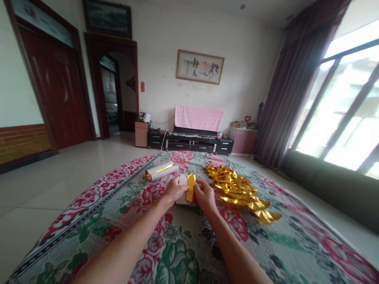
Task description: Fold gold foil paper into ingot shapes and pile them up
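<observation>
A small piece of gold foil paper [191, 188] lies between my two hands, over a whitish stack or sheet [183, 180]. My left hand [175, 191] has its fingers closed at the left edge of the foil. At the foil's right edge, the thumb and fingers of my right hand [205, 194] pinch it. A heap of folded gold foil shapes [239, 188] is spread to the right of my hands. Behind my left hand lies a white roll [162, 171] with a gold strip along it.
The flowered cloth [177, 256] covers the round table under my arms. Beyond it stand a low black cabinet [189, 144] and a screen under a pink cloth [198, 117]. A curtain [281, 90] and window are at the right.
</observation>
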Demonstrator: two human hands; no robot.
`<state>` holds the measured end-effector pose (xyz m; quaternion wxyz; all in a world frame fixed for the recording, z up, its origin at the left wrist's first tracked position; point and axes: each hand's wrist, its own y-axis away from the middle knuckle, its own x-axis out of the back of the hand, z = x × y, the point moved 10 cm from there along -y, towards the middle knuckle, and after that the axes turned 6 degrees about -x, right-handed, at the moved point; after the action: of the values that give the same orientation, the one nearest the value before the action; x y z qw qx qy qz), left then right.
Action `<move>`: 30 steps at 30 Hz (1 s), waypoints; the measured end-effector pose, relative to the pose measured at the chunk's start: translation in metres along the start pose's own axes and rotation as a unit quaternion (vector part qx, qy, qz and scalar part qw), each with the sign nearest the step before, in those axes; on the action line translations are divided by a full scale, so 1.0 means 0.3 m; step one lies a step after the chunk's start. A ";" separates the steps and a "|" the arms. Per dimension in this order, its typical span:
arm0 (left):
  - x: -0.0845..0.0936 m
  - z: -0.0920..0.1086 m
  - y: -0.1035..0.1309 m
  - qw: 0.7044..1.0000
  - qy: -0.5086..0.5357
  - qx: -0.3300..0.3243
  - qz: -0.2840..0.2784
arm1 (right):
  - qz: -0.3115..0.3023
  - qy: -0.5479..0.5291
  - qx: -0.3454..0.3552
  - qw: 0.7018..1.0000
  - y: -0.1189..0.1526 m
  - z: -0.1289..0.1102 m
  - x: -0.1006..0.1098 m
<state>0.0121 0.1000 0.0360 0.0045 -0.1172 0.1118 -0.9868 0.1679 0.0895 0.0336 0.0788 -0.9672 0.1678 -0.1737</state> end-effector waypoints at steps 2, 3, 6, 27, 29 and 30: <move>0.005 0.013 0.001 0.999 -0.030 -0.012 -0.002 | 0.001 0.062 0.010 0.998 0.003 -0.013 0.007; 0.005 0.017 0.001 0.999 -0.049 -0.017 -0.006 | 0.001 0.092 0.013 0.996 0.005 -0.018 0.011; -0.003 0.021 -0.006 0.990 -0.134 -0.048 -0.018 | 0.006 0.153 0.033 0.988 0.013 -0.036 0.018; -0.096 0.123 0.059 0.859 -0.369 -0.353 -0.041 | -0.020 0.332 0.179 0.926 0.063 -0.083 -0.052; -0.122 0.106 0.058 0.860 -0.354 -0.358 -0.084 | -0.020 0.333 0.180 0.925 0.067 -0.082 -0.051; -0.132 0.094 0.056 0.863 -0.346 -0.355 -0.101 | -0.017 0.335 0.179 0.925 0.068 -0.081 -0.048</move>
<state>0.0569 0.0788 0.0499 -0.0990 -0.4557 0.4329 -0.7714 0.1402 0.0732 0.0473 0.1866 -0.8254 0.1343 -0.5155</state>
